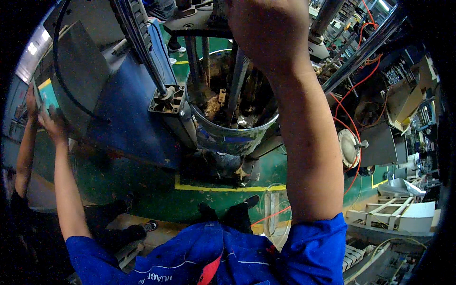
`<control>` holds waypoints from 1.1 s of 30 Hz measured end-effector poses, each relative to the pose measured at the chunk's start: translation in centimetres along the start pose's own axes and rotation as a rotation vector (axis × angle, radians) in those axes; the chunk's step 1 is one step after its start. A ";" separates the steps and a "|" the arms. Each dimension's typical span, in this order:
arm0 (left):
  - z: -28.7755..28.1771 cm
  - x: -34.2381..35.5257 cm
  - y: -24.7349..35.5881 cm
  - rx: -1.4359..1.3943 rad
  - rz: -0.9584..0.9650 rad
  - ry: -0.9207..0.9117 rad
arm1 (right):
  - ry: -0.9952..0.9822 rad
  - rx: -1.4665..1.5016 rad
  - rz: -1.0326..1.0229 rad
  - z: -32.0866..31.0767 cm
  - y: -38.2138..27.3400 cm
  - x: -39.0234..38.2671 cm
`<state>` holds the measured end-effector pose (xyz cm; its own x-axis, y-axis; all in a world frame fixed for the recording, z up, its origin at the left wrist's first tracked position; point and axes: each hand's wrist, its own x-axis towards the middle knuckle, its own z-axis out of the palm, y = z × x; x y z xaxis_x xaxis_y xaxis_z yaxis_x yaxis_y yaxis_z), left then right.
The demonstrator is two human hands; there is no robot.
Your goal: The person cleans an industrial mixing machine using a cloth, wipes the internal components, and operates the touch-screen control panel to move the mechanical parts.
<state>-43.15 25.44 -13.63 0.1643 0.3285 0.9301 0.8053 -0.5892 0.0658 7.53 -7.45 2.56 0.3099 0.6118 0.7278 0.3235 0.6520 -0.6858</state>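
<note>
My right forearm reaches up and away across the middle, and my right hand (270, 31) is raised in front of the machine's upper plate (202, 28). Its fingers are cut off by the top edge, so I cannot see what they touch. Below it stands an open metal drum (225, 133), dirty inside, with several metal rods (236, 88) running down into it. Far to the left, my left hand (53, 124) has its fingers extended against a grey panel (78, 80). Another person's hand (32, 102) is just beyond it.
A steel column (147, 45) rises from a square bracket (167, 100) left of the drum; another column (365, 54) stands right. A blue panel (133, 104) slopes at left. Red hoses (349, 114) hang at right near a round metal lid (349, 148). Yellow tape (228, 188) lines the green floor.
</note>
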 end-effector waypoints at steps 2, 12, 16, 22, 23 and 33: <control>-0.1 0.0 0.0 0.006 0.015 0.002 | 0.021 -0.055 0.064 0.3 -0.9 0.1; -0.4 0.1 1.3 -0.045 0.001 -0.025 | 0.014 -0.001 0.048 0.1 0.1 0.0; -0.8 0.0 -2.2 0.076 -0.007 0.003 | -0.001 0.027 0.004 0.2 0.1 0.1; -0.4 0.1 2.0 0.034 0.036 0.056 | 0.034 0.014 0.140 0.5 -1.0 0.1; -0.3 0.0 1.6 0.022 0.023 0.032 | 0.057 -0.009 0.176 0.7 -1.6 0.2; -0.4 -0.7 -1.1 0.106 -0.120 -0.048 | 0.009 -0.011 0.010 0.2 -0.3 -0.1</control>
<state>-44.37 25.57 -14.23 0.0880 0.4286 0.8992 0.8760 -0.4631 0.1349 7.22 -7.65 2.72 0.3215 0.6144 0.7206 0.3302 0.6405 -0.6934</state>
